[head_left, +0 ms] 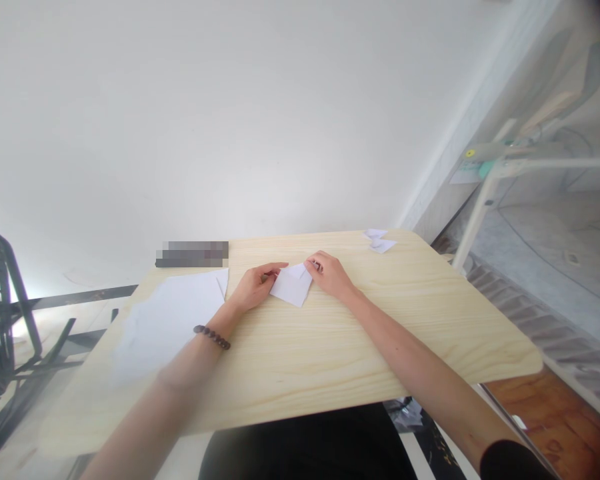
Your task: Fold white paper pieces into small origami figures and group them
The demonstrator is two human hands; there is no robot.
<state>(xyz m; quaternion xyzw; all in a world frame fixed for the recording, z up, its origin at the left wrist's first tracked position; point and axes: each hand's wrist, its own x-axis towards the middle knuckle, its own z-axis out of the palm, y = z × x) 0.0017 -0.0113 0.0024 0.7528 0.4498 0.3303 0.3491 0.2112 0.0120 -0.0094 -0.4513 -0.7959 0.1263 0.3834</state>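
While the left hand (253, 288) is pinching the folded paper (293, 291) at ten o'clock | right hand (331, 275) is gripping its one-o'clock corner | table (300, 367) is bearing sheets (173, 317) at paper's nine, small folded pieces (383, 246) at two

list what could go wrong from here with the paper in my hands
1. Both hands are at the small paper, so uneven pulling might skew its fold or tear it.
2. The left forearm, with its beaded bracelet, passes over the white sheets in this view; a sweep could drag them.
3. The folded pieces sit near the table's far edge, so a bump might knock them off.
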